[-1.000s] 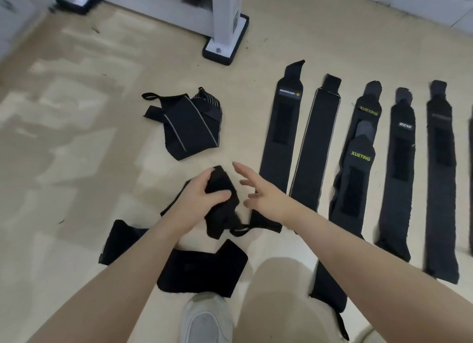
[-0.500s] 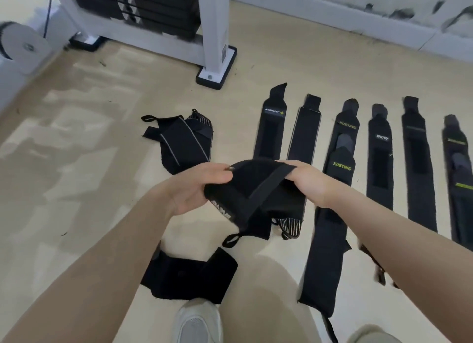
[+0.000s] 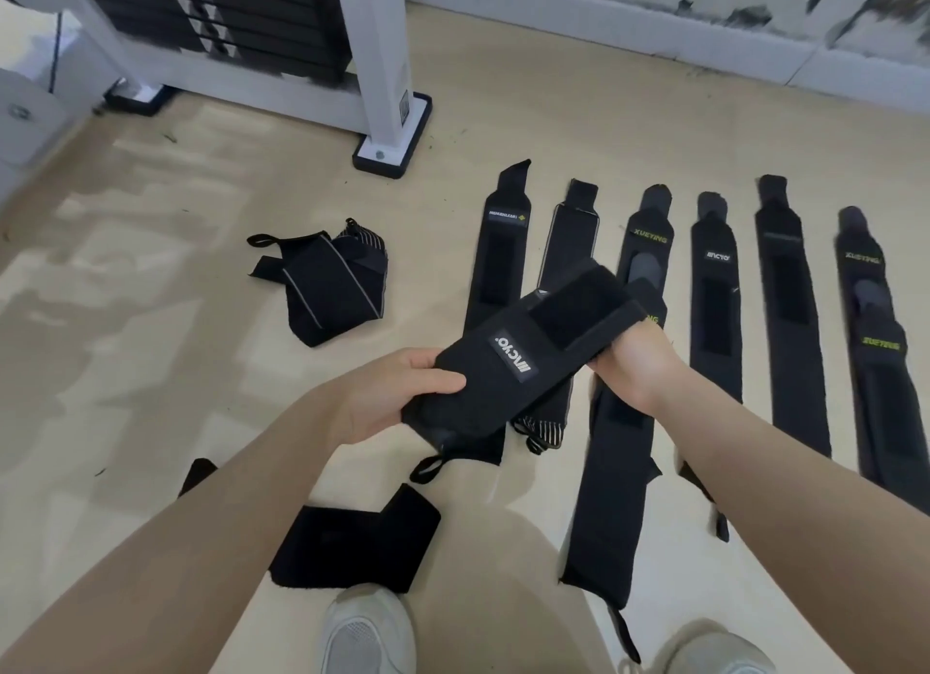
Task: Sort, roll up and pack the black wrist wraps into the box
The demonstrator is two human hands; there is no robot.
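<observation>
Beige floor (image 3: 151,321): wraps in row. We hold wrist wrap (image 3: 523,356), left hand (image 3: 397,396), right hand (image 3: 634,366), fingers clamped at ends; we advise keeping it taut, edges aligned.

Held wrap (image 3: 523,351) — "INCYO"; floor wraps — "XUEYING" (image 3: 649,238), "INCYO" (image 3: 717,256)

Single head-worn wide view, steeply downward onto the floor (image 3: 151,321), probably from standing height.
</observation>
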